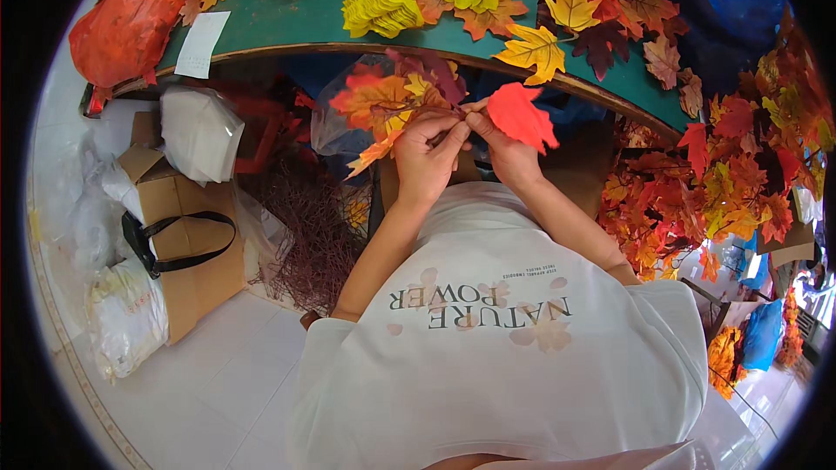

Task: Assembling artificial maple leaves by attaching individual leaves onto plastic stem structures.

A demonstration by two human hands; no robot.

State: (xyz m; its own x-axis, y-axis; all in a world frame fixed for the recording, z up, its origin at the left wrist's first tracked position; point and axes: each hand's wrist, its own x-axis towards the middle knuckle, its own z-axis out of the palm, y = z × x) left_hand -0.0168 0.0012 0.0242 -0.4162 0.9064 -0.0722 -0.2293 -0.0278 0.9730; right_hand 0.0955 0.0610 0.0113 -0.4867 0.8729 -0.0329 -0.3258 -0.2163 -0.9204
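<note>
My left hand (pixel 425 155) is closed on a spray of artificial maple leaves (pixel 376 103) in orange, yellow and burgundy. The leaves fan out to the left and above that hand. My right hand (pixel 512 153) pinches close beside it, with a bright red artificial leaf (pixel 522 115) standing over its fingers. The fingertips of both hands meet at the stems, just in front of the table edge. What exactly lies between the fingertips is too small to make out.
On the green table (pixel 287 13) lie a stack of yellow-green leaves (pixel 379 7), loose yellow leaves (pixel 533 52) and a paper slip (pixel 203 43). Leaf branches (pixel 697 183) crowd the right. Left stand a cardboard box (pixel 196 261) and a heap of thin dark-red stems (pixel 318 231).
</note>
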